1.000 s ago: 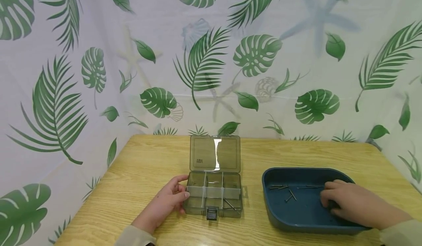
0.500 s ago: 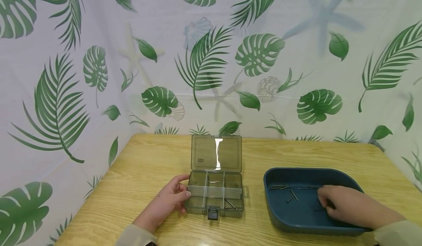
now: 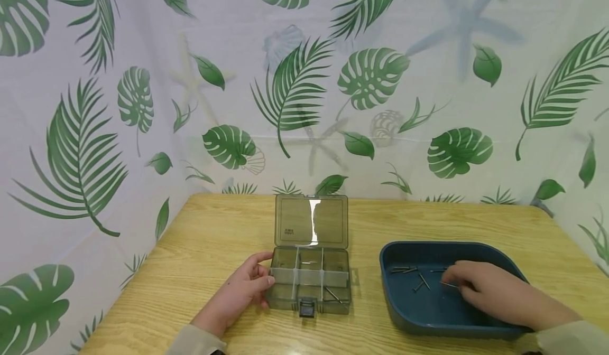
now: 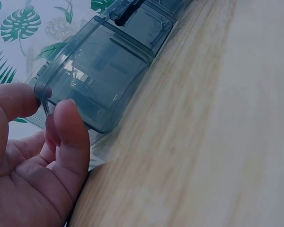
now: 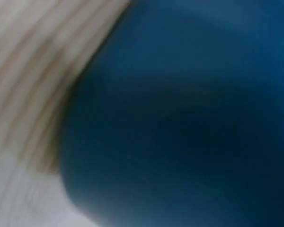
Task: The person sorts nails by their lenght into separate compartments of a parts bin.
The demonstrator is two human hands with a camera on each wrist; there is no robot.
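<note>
My left hand holds the left side of a smoky clear compartment box, whose lid stands raised at the back. In the left wrist view, the thumb and a finger lie on either side of the box at its corner. The front right compartment contains nails. Inside a dark blue tray, my right hand pinches a thin nail between thumb and fingertips. Loose nails lie at the tray's left side, two more crossing nearby. The right wrist view is filled mostly by the blurred tray wall.
Box and tray stand apart on a wood-grain table. A leaf-patterned cloth hangs behind the table and along its left side. The tray's raised rim surrounds the loose nails.
My right hand has moved left within the tray, and a nail now shows at its fingertips. The left hand and the box have stayed in place.
</note>
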